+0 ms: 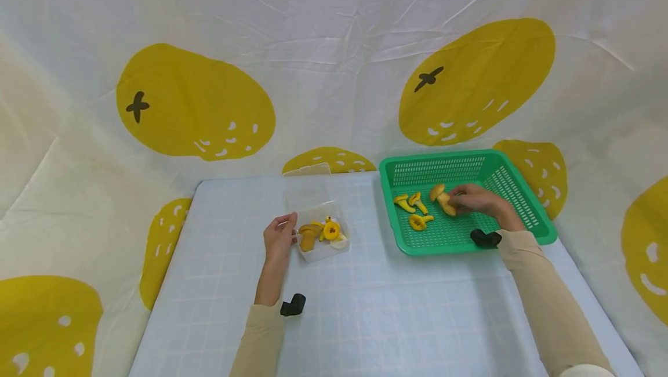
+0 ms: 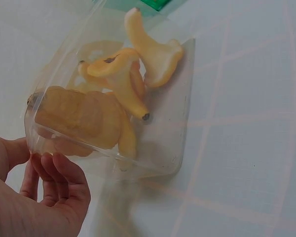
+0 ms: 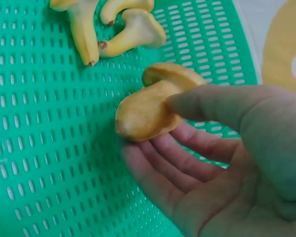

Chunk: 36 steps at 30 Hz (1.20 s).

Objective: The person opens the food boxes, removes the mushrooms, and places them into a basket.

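My right hand holds a brown, thick-stemmed mushroom between thumb and fingers, inside the green basket. Several yellow, funnel-shaped mushrooms lie on the basket floor beside it. At the left, my left hand pinches the side edge of a clear plastic box, thumb on one side and fingertips on the other. Inside the box are a brown mushroom, yellow mushrooms and a paler one. The box's clear lid stands open behind it.
Both box and basket stand on a table with a pale checked cloth. Behind and around the table hangs a white curtain with large yellow fruit prints. The basket sits near the table's back right corner.
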Each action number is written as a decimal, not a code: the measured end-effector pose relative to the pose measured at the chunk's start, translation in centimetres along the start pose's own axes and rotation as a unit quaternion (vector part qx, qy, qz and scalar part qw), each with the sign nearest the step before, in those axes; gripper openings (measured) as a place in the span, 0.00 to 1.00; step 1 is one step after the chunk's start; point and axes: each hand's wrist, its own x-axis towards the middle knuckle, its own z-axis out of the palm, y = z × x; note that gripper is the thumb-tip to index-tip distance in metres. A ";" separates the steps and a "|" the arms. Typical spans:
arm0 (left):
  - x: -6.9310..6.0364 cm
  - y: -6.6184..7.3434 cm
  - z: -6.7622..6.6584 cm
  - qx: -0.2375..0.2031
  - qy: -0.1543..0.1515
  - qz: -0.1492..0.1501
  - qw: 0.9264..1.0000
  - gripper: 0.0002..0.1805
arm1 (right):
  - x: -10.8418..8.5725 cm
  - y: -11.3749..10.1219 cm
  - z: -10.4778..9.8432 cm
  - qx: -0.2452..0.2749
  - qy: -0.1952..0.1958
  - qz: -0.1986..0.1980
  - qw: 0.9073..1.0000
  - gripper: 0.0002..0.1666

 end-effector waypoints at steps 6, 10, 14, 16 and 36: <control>0.0 0.0 0.0 0.002 0.002 0.003 1.000 0.21 | 0.4 0.0 -0.1 -0.031 -0.004 0.019 0.999 0.29; 0.0 -0.1 0.0 0.015 0.005 0.006 1.000 0.21 | 0.5 -0.5 0.0 -0.064 0.002 0.015 0.998 0.27; 0.0 -0.1 0.0 0.018 0.009 0.006 1.000 0.20 | 0.3 -1.1 0.0 -0.083 0.002 0.009 0.997 0.26; 0.0 -0.1 0.0 0.016 0.007 0.004 1.000 0.21 | 0.2 -1.4 0.0 -0.087 0.000 0.011 0.996 0.25; -0.3 0.2 0.0 0.024 0.004 0.000 1.000 0.22 | -1.1 -5.2 1.1 -0.117 0.040 -0.052 0.991 0.15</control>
